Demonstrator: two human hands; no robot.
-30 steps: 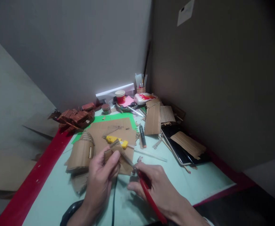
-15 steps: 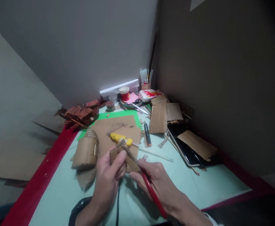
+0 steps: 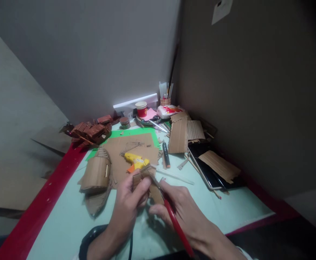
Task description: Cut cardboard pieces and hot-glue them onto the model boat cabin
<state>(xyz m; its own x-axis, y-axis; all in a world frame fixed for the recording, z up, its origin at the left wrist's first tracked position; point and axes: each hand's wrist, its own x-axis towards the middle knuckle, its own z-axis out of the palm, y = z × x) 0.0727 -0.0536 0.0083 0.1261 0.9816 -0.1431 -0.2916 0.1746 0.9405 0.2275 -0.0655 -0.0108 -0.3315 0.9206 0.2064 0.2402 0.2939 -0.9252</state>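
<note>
Close to the middle of the table, my left hand (image 3: 132, 198) pinches a small piece of cardboard (image 3: 155, 195) between thumb and fingers. My right hand (image 3: 183, 206) is closed around red-handled scissors (image 3: 176, 224), whose metal blades lie against that cardboard. How far the blades are apart is hard to make out. Just beyond my hands, a yellow hot glue gun (image 3: 136, 160) lies on a flat cardboard sheet (image 3: 117, 144). To the left of my left hand rests a cardboard boat model (image 3: 95, 177) with a curved roof.
A reddish-brown model (image 3: 92, 131) stands at the back left. A dark marker (image 3: 165, 155) and a clear glue stick (image 3: 175, 176) lie beyond my right hand. Cardboard pieces (image 3: 178, 135) and a black tablet-like slab (image 3: 210, 173) are on the right. A paper cup (image 3: 141, 109) stands near the wall.
My hands, with the cardboard and scissors, have shifted slightly right relative to the table, uncovering the glue gun's orange trigger. The whole view has also shifted a little.
</note>
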